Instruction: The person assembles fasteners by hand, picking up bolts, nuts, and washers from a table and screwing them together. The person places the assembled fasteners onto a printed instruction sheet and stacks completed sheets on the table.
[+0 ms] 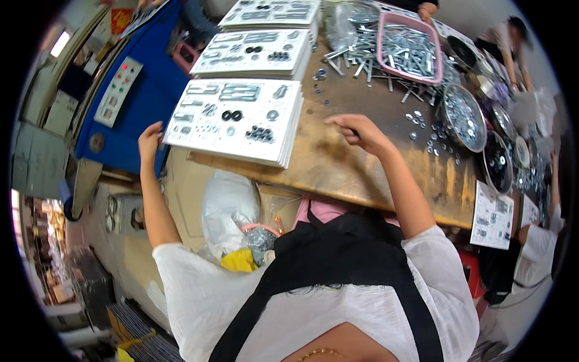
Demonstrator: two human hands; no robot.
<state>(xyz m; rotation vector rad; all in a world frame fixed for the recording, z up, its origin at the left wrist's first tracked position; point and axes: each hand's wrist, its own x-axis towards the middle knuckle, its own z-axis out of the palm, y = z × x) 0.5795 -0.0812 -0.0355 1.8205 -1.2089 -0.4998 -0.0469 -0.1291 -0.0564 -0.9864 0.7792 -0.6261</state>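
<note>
A stack of white cards (259, 111) showing bolts, nuts and washers lies at the table's near left corner. It is unclear whether the parts are printed or packed on. My left hand (151, 143) is closed at the left edge of this stack, its fingertips against the top card's rim. To the right of the stack, my right hand (360, 134) hovers over the bare wood, fingers curled in and forefinger stretched leftward close to the thumb. Whatever is between those fingertips, if anything, is too small to make out.
Two more card stacks (250, 53) stand behind. A pink basket (380, 48) of bolts sits among loose bolts at the back; metal bowls (482, 136) of small parts line the right. A blue machine (148, 75) stands left, bags (229, 205) below. Other people work at the far side and right.
</note>
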